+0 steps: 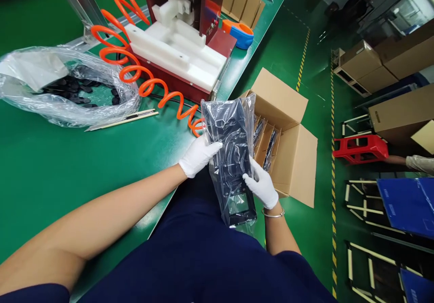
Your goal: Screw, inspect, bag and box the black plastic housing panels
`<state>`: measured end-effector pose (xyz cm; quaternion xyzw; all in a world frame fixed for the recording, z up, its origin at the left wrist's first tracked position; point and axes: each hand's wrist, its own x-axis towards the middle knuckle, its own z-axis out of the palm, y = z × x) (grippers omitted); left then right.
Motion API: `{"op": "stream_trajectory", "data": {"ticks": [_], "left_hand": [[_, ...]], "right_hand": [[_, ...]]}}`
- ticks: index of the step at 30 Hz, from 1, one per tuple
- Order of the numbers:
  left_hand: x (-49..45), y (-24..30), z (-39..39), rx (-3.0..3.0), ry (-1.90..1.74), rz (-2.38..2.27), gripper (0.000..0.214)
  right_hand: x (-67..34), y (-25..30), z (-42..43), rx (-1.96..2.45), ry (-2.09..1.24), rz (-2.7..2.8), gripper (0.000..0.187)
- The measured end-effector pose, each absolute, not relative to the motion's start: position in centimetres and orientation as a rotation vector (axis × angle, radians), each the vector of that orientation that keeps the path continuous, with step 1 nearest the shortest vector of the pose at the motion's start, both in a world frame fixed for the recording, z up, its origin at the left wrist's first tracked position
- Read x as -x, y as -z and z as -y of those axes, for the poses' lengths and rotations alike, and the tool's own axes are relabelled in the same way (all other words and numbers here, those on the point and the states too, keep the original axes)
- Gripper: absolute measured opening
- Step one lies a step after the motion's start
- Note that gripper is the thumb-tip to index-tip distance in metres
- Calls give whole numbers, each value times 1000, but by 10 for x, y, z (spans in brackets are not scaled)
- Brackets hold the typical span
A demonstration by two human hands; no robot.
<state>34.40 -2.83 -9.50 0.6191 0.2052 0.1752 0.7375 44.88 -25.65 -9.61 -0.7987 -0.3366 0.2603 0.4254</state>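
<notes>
A long black plastic part in a clear plastic bag (232, 158) is held between my two white-gloved hands, in front of my body at the table's edge. My left hand (200, 155) grips its left side, thumb lying on top. On the opposite side, my right hand (262, 184) clasps the lower right edge, with its thumb across the front. Some fingers of both hands are hidden behind the bag. Just beyond my right hand stands an open cardboard box (286, 158), with cardboard dividers and bagged black parts inside.
A red machine with a white fixture (176, 54) stands on the green table (101, 167). An orange coiled hose (152, 86) runs beside it. At left lies a clear bag of small black pieces (77, 90). A red stool (361, 149) and stacked boxes are across the aisle.
</notes>
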Motion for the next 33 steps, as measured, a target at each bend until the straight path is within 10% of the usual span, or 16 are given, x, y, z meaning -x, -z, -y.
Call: {"op": "stream_trajectory", "data": {"ticks": [33], "left_hand": [[-328,89,64,-1370,158,-275,73]], "right_hand": [[-475,46,210,1929,-304,541,45]]}}
